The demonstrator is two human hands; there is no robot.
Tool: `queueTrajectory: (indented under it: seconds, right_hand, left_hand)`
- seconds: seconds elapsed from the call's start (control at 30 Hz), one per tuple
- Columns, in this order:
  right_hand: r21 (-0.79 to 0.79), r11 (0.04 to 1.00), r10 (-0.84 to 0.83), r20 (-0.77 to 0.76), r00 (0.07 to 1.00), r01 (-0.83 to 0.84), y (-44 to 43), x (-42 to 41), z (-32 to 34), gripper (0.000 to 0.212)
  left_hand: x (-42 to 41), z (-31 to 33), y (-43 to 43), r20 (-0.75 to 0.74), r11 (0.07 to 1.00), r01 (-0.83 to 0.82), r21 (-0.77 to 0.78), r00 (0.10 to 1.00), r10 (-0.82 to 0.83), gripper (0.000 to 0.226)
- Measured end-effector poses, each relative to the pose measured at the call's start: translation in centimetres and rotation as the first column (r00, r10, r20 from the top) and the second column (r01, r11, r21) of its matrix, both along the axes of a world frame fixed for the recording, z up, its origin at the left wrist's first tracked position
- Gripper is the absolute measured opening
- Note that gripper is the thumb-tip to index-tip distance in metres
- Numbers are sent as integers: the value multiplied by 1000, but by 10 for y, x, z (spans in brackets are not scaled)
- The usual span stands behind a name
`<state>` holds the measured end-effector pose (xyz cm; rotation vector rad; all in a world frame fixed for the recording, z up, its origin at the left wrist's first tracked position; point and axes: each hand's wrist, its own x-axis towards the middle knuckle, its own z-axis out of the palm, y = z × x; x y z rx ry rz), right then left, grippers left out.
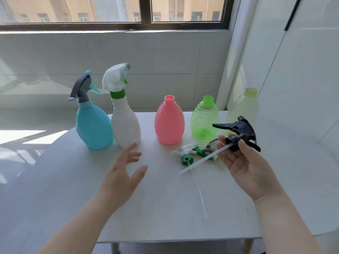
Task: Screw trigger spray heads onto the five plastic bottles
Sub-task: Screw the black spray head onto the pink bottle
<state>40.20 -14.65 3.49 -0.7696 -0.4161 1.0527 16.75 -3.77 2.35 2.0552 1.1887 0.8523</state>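
**Two bottles capped, three necks open, black head in the right hand**

Five bottles stand in a row along the far side of the tabletop. At the left, the blue bottle carries a grey and blue trigger head. The white bottle stands just beside it, with a white trigger head on a green collar. The pink bottle, the clear green bottle and the pale yellow bottle stand upright with bare, open necks. The green one is see-through and shows only its own ribbed walls. What the opaque blue, white and pink bottles hold cannot be told.

The right hand is raised palm-up in front of the green and yellow bottles. Its grip is narrow, thumb and fingers pinching the collar of a black spray head. This head's clear dip tube slants down to the left.

The left hand hovers over the tabletop near the white bottle's base, its grip wide, its fingers spread and holding nothing.

Two loose spray heads lie on the tabletop in front of the green bottle, tangled together.
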Motion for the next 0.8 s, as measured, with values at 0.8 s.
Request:
queueTrajectory:
  seconds: [0.8]
  right_hand:
    - [-31,984,-177,-30,984,176,-16,23,4,19]
  left_hand:
    - [126,-2,71,314,939,44,-341,947,70,87]
